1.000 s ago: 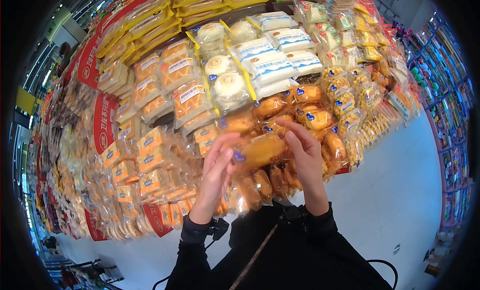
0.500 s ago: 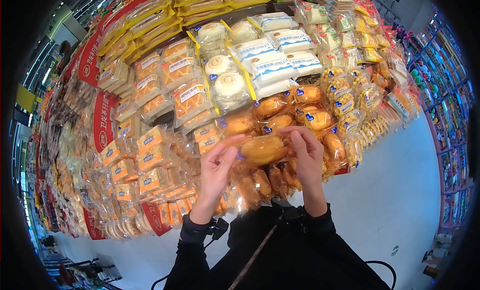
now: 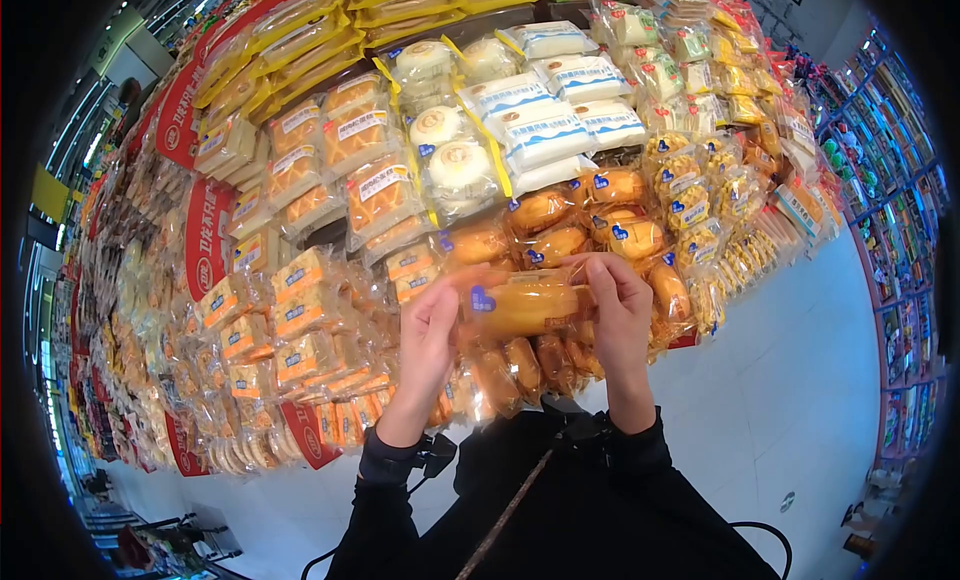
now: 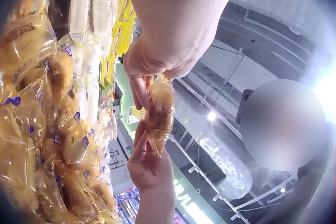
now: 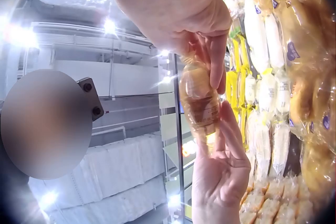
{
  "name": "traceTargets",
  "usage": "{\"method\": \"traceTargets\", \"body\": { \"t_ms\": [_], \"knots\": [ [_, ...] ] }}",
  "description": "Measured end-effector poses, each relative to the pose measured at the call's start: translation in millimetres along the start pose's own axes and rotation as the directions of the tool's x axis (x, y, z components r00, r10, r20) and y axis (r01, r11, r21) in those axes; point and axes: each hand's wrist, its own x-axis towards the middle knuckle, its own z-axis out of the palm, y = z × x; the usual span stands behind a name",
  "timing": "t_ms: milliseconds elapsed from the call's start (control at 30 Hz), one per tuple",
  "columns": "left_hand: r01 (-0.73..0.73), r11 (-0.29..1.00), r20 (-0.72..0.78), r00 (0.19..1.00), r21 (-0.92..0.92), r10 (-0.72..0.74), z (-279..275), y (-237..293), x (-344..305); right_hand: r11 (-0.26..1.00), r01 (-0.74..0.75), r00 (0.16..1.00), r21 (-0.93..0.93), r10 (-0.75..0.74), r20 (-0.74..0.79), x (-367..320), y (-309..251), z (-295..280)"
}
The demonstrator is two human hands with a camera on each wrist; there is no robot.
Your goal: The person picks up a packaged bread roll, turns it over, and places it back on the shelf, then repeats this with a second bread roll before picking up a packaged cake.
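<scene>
A clear-wrapped bread roll (image 3: 525, 305) with a blue heart label is held up crosswise between both hands, in front of the display. My left hand (image 3: 428, 325) pinches the left end of its wrapper, thumb towards me. At the other end, my right hand (image 3: 618, 305) grips the wrapper between thumb and fingers. The left wrist view shows the roll (image 4: 160, 111) edge-on, spanning the gap between the two hands. In the right wrist view the brown underside of the roll (image 5: 199, 98) shows through the film, with fingers lying along it.
Similar wrapped rolls (image 3: 540, 212) are heaped just beyond the hands. White bread packs (image 3: 545, 130) and waffle cakes (image 3: 382, 190) lie further back. Orange-labelled packs (image 3: 300, 310) fill the left side. Pale floor (image 3: 780, 410) lies to the right, with stocked shelves (image 3: 905, 240) beyond it.
The roll has turned in my hands, so its blue heart label now faces up more fully. My right fingers, more spread before, have come in on the wrapper's end.
</scene>
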Motion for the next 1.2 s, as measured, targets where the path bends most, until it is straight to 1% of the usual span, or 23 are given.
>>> {"method": "traceTargets", "body": {
  "t_ms": [33, 133, 233, 333, 467, 533, 667, 833, 933, 1033, 1133, 1200],
  "knots": [
    [0.013, 0.999, 0.019, 1.000, -0.031, -0.013, 3.6, 4.7, -1.8, 1.000, -0.013, 1.000, 0.020, 0.013, -0.004, 0.2, -1.5, -0.3],
    [0.054, 0.998, 0.116, 0.992, -0.041, -0.049, 0.2, 6.0, -6.1, 0.994, -0.033, 0.999, 0.105, 0.035, -0.022, 1.5, 0.4, -2.6],
    [0.022, 0.991, 0.083, 0.996, 0.131, -0.033, -1.8, 2.1, -4.7, 1.000, -0.019, 1.000, 0.011, 0.019, 0.019, 4.5, 6.3, -9.6],
    [0.025, 0.998, 0.039, 0.999, 0.049, -0.026, 0.5, 2.4, -3.7, 0.993, 0.074, 0.997, 0.091, -0.077, 0.025, 4.2, 3.3, -2.6],
    [0.026, 0.999, 0.006, 1.000, 0.036, -0.026, -1.1, 2.4, -3.9, 0.990, -0.007, 0.986, 0.142, -0.017, 0.169, -1.3, -5.2, -2.5],
    [0.036, 0.999, -0.009, 0.999, 0.037, -0.036, 1.1, 4.0, -3.4, 0.976, -0.034, 0.977, 0.216, -0.013, 0.211, -1.2, -4.4, -1.0],
    [0.057, 0.998, -0.034, 0.998, 0.002, -0.057, 5.6, 6.2, -2.5, 0.982, -0.029, 0.980, 0.187, -0.009, 0.198, -2.5, -3.8, -3.6],
    [0.074, 0.997, -0.035, 0.997, -0.039, -0.075, 5.9, 6.0, -2.5, 0.985, 0.010, 0.980, 0.175, -0.045, 0.195, -3.7, -3.4, -3.3],
    [0.082, 0.996, -0.032, 0.996, -0.039, -0.083, 5.9, 7.1, -2.9, 0.985, -0.013, 0.978, 0.171, -0.023, 0.207, -4.0, -2.8, -4.9],
    [0.087, 0.995, -0.038, 0.995, -0.040, -0.088, 6.6, 7.7, -3.5, 0.983, 0.009, 0.979, 0.185, -0.046, 0.199, -3.4, 0.1, -4.4],
    [0.080, 0.996, -0.045, 0.996, -0.025, -0.081, 7.3, 7.1, -4.5, 0.973, -0.044, 0.976, 0.228, -0.007, 0.218, -4.5, -2.7, -4.3],
    [0.071, 0.997, -0.034, 0.997, -0.026, -0.072, 8.5, 8.7, -5.3, 0.973, -0.055, 0.976, 0.224, 0.005, 0.217, -5.0, -4.0, -4.3]
  ]
}}
